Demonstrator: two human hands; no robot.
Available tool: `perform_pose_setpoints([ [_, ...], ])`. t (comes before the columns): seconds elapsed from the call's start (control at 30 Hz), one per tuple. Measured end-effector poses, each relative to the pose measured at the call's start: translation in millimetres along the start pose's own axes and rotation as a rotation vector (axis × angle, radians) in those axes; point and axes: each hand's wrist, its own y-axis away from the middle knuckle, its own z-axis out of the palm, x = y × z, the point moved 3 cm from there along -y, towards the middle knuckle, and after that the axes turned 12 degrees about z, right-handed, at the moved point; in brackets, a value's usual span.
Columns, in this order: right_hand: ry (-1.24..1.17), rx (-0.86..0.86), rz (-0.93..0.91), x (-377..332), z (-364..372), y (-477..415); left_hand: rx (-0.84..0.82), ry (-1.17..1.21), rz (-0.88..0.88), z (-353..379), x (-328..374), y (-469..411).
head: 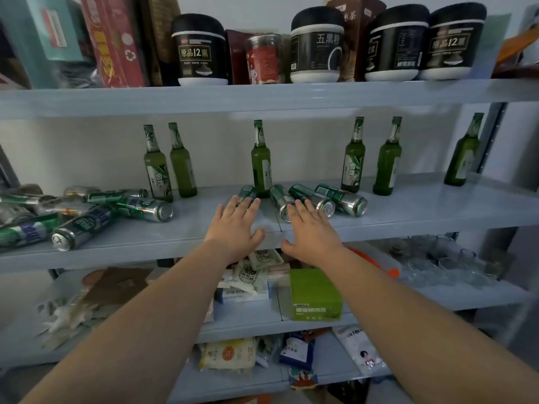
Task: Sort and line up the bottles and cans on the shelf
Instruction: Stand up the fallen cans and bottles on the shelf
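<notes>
Several green glass bottles stand upright along the back of the grey middle shelf (423,211): a pair at the left (157,167), one in the centre (261,164), a pair right of centre (354,161) and one at the far right (463,156). Green and silver cans lie on their sides in a heap at the left (87,223) and in a row at the centre (313,198). My left hand (234,227) is flat with fingers spread, fingertips at one lying can (248,192). My right hand (310,230) is spread too, its fingertips over another can (281,201). Neither holds anything.
Black-and-white tubs (201,51), a red jar and boxes fill the shelf above. Below are packets, a green box (316,295) and clear glasses (437,263). The lowest shelf holds bags. A shelf post (490,138) stands at the right.
</notes>
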Motion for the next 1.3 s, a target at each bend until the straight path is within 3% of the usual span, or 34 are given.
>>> perform_pose_setpoints([
  [0.2,-0.029,0.013,0.051,0,17,-47,0.023,0.049,-0.027,25,-30,-30],
  [0.3,-0.02,0.014,0.106,1,26,-72,0.059,0.208,-0.207,37,-56,-48],
  [0.43,-0.067,-0.039,0.214,0,45,-97,-0.053,0.391,-0.362,55,-79,-68],
  [0.8,-0.182,0.099,0.151,5,67,-112,0.065,0.304,-0.184,78,-91,-91],
  [1.0,-0.389,0.187,0.082,7,15,-134,0.142,0.356,-0.166,24,-112,-114],
  [1.1,-0.465,0.171,0.085,1,-16,-162,0.139,0.403,-0.149,-4,-115,-138],
  [1.3,-0.374,0.031,-0.032,1,-20,-206,0.067,0.341,-0.058,-11,-114,-169],
])
